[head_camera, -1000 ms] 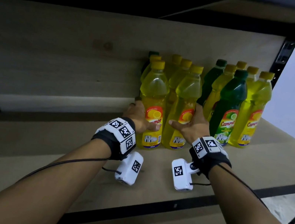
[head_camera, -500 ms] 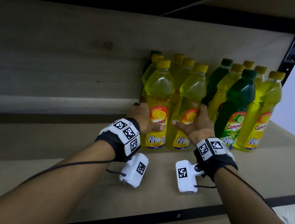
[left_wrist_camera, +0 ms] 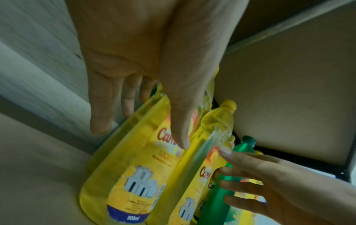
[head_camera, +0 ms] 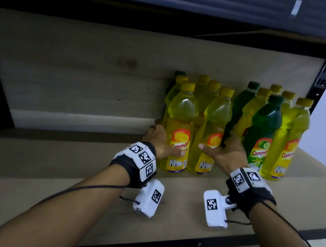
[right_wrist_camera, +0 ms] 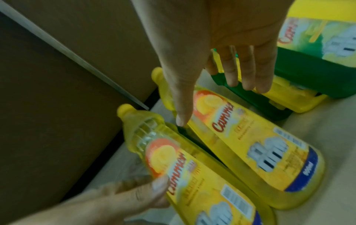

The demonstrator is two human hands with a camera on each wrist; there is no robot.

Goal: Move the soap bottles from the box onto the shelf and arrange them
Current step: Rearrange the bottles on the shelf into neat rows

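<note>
Two yellow soap bottles stand side by side on the shelf [head_camera: 63,171], the left one [head_camera: 179,130] and the right one [head_camera: 209,135]. My left hand [head_camera: 161,140] lies against the left bottle [left_wrist_camera: 134,175], thumb across its label and fingers [left_wrist_camera: 100,115] straight along its left side. My right hand [head_camera: 226,153] is beside the right bottle [right_wrist_camera: 250,152] with its fingers [right_wrist_camera: 248,76] straight and spread, thumb over the label, holding nothing. More yellow bottles stand directly behind these two.
To the right stands a group of several green [head_camera: 264,129] and yellow bottles [head_camera: 291,136]. A wooden back panel [head_camera: 68,77] closes the shelf. Black uprights [head_camera: 324,81] frame it and an upper shelf hangs low overhead. Bare shelf board lies to the left.
Both hands were wrapped around the two front yellow bottles. Their fingers have now straightened and loosened, with the bottles left standing on the shelf.
</note>
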